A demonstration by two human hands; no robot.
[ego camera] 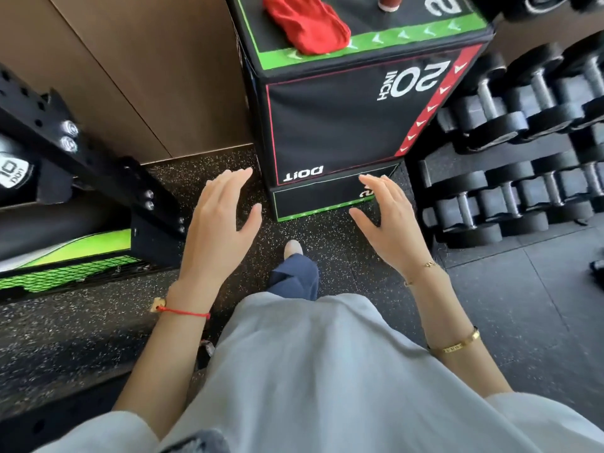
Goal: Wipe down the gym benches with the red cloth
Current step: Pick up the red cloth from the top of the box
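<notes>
Below the red cloth (305,22), both hands empty, fingers relaxed.

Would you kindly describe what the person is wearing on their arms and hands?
Both forearms are bare, with pale grey sleeves ending near the elbows. The left hand has a thin red string bracelet at its wrist. The right hand has a fine gold chain at the wrist and a gold bangle further up.

A black padded jump box with green edging (343,125) stands on the black speckled rubber floor (98,322), on a thinner black pad (313,201). On its top lies a crumpled red cloth (304,24), touching the green border; near it stands a dark red bottle base (389,1).
</notes>
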